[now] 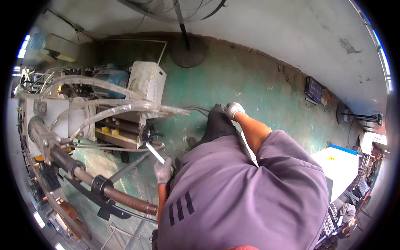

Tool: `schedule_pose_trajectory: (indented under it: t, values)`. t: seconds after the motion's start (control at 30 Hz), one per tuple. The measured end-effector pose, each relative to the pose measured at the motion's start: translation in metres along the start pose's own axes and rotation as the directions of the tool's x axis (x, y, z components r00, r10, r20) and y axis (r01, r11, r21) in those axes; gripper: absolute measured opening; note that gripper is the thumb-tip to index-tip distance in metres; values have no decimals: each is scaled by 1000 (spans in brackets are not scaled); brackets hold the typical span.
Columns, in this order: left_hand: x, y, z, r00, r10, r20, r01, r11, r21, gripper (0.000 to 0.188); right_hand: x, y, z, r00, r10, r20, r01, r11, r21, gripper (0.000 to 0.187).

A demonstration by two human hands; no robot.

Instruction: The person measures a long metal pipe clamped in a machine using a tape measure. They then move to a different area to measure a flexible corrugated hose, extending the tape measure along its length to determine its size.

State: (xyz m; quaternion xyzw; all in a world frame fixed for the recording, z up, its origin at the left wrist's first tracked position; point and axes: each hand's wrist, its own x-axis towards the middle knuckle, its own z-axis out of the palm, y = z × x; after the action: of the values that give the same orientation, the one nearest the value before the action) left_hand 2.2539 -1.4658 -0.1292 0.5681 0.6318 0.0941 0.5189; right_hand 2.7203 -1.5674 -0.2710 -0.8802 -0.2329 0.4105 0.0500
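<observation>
My left hand [163, 171], in a pale knit glove, is closed round the lower end of a flat, pale strip [155, 153]. The strip points up and left toward the machine's handwheel [149, 133], and a bit of green shows by the fingers. My right hand [234, 110], also gloved, reaches forward with its fingers bent against the end of my dark trouser leg [218, 123]. Whatever those fingers hold, if anything, is too small to make out.
A machine [121, 129] with plastic-wrapped hoses [112, 102] and a thick threaded rod [129, 200] stands at left. Ahead are a fan base [188, 54] and a wall. At right are a dark box [313, 90], a white-topped table [337, 166] and another person [346, 212].
</observation>
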Motion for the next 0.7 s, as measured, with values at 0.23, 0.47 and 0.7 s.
schedule_pose_trajectory:
  t: [0.23,0.47,0.7]
  values:
    - [-1,18,57,935,-298,-194,308,951,24,32,104,-18,-88,987,-152,56,155,987,-38,45]
    - [69,76,184,962,-238,-135,268,917,296,42,178,2,-180,986,-154,65,149,986,77,42]
    - [139,263,296,991,33,133,-96,860,501,32,183,118,-260,996,-3,85,-17,974,227,43]
